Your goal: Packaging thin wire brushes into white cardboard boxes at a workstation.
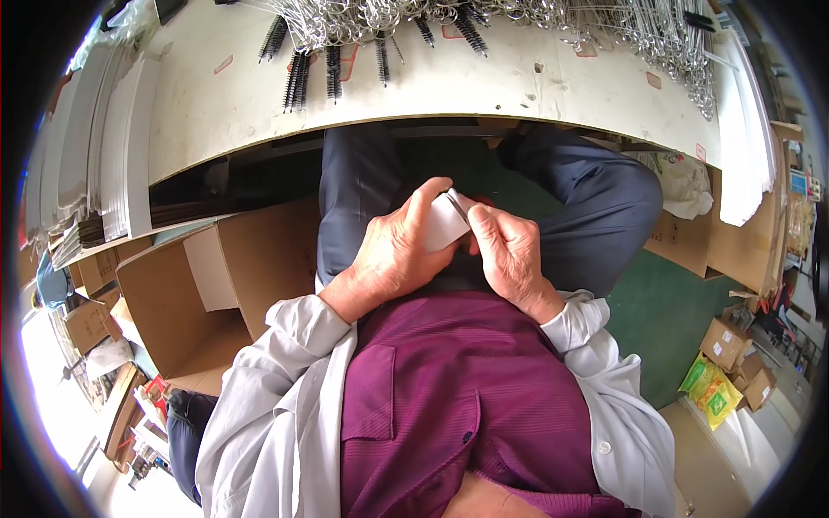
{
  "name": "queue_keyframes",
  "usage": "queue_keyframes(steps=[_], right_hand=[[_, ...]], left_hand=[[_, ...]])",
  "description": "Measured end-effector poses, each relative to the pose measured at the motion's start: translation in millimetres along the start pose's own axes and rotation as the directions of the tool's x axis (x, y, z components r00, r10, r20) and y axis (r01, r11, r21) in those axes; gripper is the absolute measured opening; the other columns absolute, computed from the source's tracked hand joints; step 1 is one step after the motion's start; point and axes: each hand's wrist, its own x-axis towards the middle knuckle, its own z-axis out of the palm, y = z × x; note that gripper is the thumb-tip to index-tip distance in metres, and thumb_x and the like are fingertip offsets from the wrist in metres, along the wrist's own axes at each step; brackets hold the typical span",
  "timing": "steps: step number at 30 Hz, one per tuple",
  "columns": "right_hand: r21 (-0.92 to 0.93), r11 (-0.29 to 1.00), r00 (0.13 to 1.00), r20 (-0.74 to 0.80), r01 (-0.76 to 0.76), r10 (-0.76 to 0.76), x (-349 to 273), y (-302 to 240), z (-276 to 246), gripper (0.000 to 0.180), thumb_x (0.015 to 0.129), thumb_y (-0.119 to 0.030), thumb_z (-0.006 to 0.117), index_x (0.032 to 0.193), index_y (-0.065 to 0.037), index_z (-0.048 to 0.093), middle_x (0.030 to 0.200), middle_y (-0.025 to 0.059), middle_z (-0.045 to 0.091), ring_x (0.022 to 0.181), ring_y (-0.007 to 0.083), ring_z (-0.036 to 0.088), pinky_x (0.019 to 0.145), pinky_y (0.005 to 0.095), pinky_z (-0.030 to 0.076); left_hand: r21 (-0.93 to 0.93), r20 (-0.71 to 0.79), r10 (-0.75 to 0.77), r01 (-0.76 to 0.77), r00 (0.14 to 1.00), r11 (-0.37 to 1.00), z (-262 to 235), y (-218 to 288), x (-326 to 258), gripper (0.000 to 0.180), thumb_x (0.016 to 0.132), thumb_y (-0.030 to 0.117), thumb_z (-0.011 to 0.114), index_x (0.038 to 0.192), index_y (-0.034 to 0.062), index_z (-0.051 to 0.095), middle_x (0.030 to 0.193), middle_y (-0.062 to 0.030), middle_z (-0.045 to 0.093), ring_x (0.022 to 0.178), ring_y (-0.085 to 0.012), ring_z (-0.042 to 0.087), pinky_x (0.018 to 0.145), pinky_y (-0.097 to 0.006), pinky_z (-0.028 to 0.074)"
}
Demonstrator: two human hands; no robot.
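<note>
Over my lap, my left hand [395,242] is closed around a small white boxlike thing [443,226]. Its thumb reaches up to the top edge, and the other fingers curl underneath. My right hand [508,250] pinches at the right side of the same thing, where a narrow dark and silvery strip [457,204] runs along the edge. Fingers cover much of it, so its exact kind cannot be told. A bit of red shows just behind the right fingertips.
Beyond my knees stands a white worktable [224,104]. Wire-handled brushes with black bristles [334,73] are heaped along its far side. White flat cartons [129,142] stack at the left. An open cardboard box [177,285] sits left of my legs; a yellow-green bag [712,388] lies right.
</note>
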Motion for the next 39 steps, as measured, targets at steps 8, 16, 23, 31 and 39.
queue_keyframes(steps=[8, 16, 23, 31, 39], right_hand=[[0.097, 0.995, 0.996, -0.080, -0.023, 0.031, 6.6, 6.9, 18.1, 0.017, 0.097, -0.008, 0.071, 0.106, 0.006, 0.072, 0.087, 0.0120, 0.077, 0.077, 0.0108, 0.073, 0.066, 0.0253, 0.057], [0.341, 0.925, 0.978, -0.059, -0.169, 0.200, 8.1, 7.4, 12.7, 0.011, 0.097, -0.007, 0.071, 0.097, 0.004, 0.067, 0.076, 0.0073, 0.073, 0.060, 0.0069, 0.065, 0.051, 0.0222, 0.050], [0.363, 0.899, 0.959, -0.042, -0.246, 0.279, 10.4, 8.8, 7.8, 0.015, 0.097, -0.010, 0.071, 0.090, 0.002, 0.068, 0.072, 0.0062, 0.071, 0.058, 0.0063, 0.063, 0.049, 0.0226, 0.049], [0.022, 0.998, 0.993, -0.107, 0.059, -0.057, 2.9, 8.7, 11.8, 0.018, 0.098, -0.013, 0.071, 0.101, 0.005, 0.073, 0.078, 0.0104, 0.074, 0.071, 0.0101, 0.070, 0.063, 0.0264, 0.055], [-0.031, 0.990, 0.987, 0.088, 0.136, -0.133, 2.3, 6.7, 12.9, 0.043, 0.100, -0.017, 0.069, 0.139, 0.002, 0.061, 0.114, 0.0201, 0.075, 0.102, 0.0202, 0.073, 0.086, 0.0320, 0.057]], left_hand=[[0.074, -0.045, -0.044, 0.047, 0.998, 0.996, 8.9, -5.0, -1.4, 0.064, 0.080, 0.026, 0.082, 0.133, 0.0041, 0.053, 0.115, -0.0206, 0.070, 0.099, -0.0399, 0.072, 0.082, -0.046, 0.061], [0.068, -0.091, -0.054, 0.060, 0.994, 0.996, 10.9, -3.5, -4.4, 0.059, 0.077, 0.023, 0.083, 0.126, 0.0029, 0.059, 0.113, -0.0202, 0.071, 0.098, -0.0392, 0.072, 0.082, -0.046, 0.061], [0.087, -0.142, 0.043, -0.031, 0.989, 0.996, 12.2, -4.3, -5.0, 0.050, 0.077, 0.017, 0.081, 0.119, 0.0036, 0.057, 0.101, -0.0183, 0.071, 0.086, -0.0392, 0.073, 0.070, -0.047, 0.061], [0.040, -0.143, -0.027, 0.033, 0.989, 0.999, 9.3, -4.2, -6.6, 0.059, 0.076, 0.018, 0.084, 0.126, 0.0028, 0.058, 0.109, -0.0194, 0.071, 0.095, -0.0382, 0.073, 0.079, -0.044, 0.061], [0.038, -0.165, -0.015, 0.021, 0.986, 0.999, 8.6, -9.7, -5.2, 0.055, 0.079, 0.021, 0.080, 0.125, 0.0018, 0.057, 0.110, -0.0214, 0.071, 0.095, -0.0402, 0.072, 0.079, -0.047, 0.060]])
